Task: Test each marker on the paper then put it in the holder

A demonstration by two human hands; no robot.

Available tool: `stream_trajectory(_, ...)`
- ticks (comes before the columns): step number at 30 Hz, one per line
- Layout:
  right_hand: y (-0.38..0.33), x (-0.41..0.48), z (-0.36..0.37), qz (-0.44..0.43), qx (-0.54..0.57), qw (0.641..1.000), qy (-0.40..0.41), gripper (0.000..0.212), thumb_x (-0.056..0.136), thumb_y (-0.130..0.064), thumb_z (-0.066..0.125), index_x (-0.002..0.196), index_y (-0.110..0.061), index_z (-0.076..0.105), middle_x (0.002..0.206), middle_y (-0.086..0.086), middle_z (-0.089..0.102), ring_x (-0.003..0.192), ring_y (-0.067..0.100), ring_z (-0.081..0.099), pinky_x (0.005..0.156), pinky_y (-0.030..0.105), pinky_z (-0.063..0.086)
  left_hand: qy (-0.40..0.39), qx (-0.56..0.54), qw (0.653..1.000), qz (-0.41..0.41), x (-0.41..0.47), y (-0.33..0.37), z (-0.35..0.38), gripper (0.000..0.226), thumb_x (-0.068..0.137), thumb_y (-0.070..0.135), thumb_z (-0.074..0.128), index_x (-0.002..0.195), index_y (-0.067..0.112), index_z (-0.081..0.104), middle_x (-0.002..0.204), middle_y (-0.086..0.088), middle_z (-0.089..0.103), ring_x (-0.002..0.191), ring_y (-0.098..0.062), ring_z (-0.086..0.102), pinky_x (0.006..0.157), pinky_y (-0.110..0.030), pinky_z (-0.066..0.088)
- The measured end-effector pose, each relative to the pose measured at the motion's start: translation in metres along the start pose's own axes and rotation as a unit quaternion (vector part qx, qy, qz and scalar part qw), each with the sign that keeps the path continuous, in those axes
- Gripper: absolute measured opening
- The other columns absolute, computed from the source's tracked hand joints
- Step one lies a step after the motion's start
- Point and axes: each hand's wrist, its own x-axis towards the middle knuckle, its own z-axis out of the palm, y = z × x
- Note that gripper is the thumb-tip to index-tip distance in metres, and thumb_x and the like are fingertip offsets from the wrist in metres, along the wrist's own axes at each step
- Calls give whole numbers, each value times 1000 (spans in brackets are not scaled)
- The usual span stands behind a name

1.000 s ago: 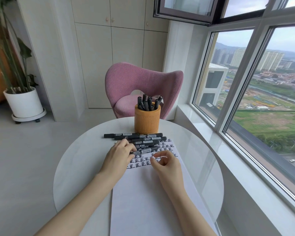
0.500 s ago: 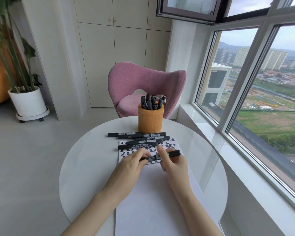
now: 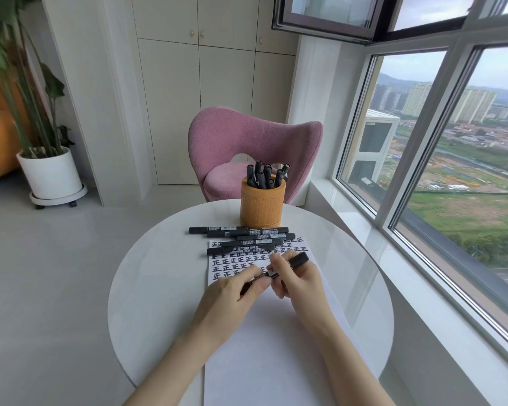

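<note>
Cream floor-to-ceiling cupboards point(image 3: 170, 112) and tall white-framed windows point(image 3: 417, 159) enclose a pale room with a pink upholstered chair point(image 3: 247, 139) and a round white planter point(image 3: 52, 174). The round white bench point(image 3: 159, 288) carries a long white sheet of paper point(image 3: 261, 347) and, beyond it, an orange cylindrical holder point(image 3: 261, 206). A row of loose black markers point(image 3: 241, 240) lies between. Above the paper, the left hand point(image 3: 226, 303) and right hand point(image 3: 299, 285) each close their grip, pinching one black marker point(image 3: 298, 259).

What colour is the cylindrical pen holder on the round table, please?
The cylindrical holder is orange, finely textured; head view shows it best.
</note>
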Motion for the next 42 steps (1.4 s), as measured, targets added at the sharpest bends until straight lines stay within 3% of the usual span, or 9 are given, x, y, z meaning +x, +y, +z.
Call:
stream_trajectory(6,-3,0,0,9,10,1000,-22,28,96,-14,55,70,-10,48,48,4,44,47,15,40,51,18,36,-17,-78,997,-16,-2,1,-4,25,88,55,46,79,34,56,70,-13,50,57,-19,36,56,-28,29)
stream_trajectory(12,-10,0,1,6,26,999,-44,28,90,-23,64,70,-12,48,53,12,34,51,20,29,49,19,28,31,-120,992,-11,-3,-1,-6,19,86,47,56,79,29,57,55,-2,35,54,-15,26,52,-30,24)
stream_trajectory(15,-11,2,-2,33,23,996,-78,27,79,-25,72,66,-18,51,54,10,31,51,21,25,47,24,21,33,-132,991,-9,-3,-2,-5,28,80,57,56,84,30,57,57,-8,44,53,-14,28,51,-28,26)
stream_trajectory(18,-9,8,-8,58,89,993,-47,26,77,-15,71,71,-17,46,50,-5,30,43,10,24,42,18,22,34,-141,989,-16,-3,-5,-5,33,75,64,52,93,36,53,57,-2,47,50,-10,34,50,-23,28)
stream_trajectory(21,-11,16,-25,49,164,984,47,12,88,-6,59,78,-11,56,51,-2,28,40,10,27,39,18,21,40,-173,984,-28,-2,-9,-3,27,78,51,34,97,38,48,64,0,44,56,-13,36,56,-25,31)
stream_trajectory(24,-12,22,-47,72,95,987,106,21,95,-16,49,96,-7,68,55,11,58,50,21,59,42,20,30,45,-203,977,-43,-2,-13,-1,27,82,42,30,102,35,46,77,2,50,68,-20,42,70,-35,38)
stream_trajectory(26,-7,25,-56,102,44,987,113,25,94,-27,54,95,-7,70,71,14,71,67,23,70,45,22,32,33,-198,979,-42,-2,-13,1,12,92,33,41,104,33,45,80,10,56,68,-13,46,73,-29,39)
stream_trajectory(32,8,32,-66,90,-97,974,181,31,81,-27,72,64,-11,52,53,8,37,49,17,26,46,25,17,14,-164,985,-49,-3,-12,0,20,86,26,65,91,36,49,92,17,69,67,-22,54,65,-29,41)
stream_trajectory(42,23,36,-68,39,-181,954,237,27,82,-14,61,61,-9,44,58,11,40,55,19,35,56,30,28,-29,-148,985,-80,-4,-12,2,13,82,26,70,87,37,65,82,11,68,59,-6,59,68,-25,48)
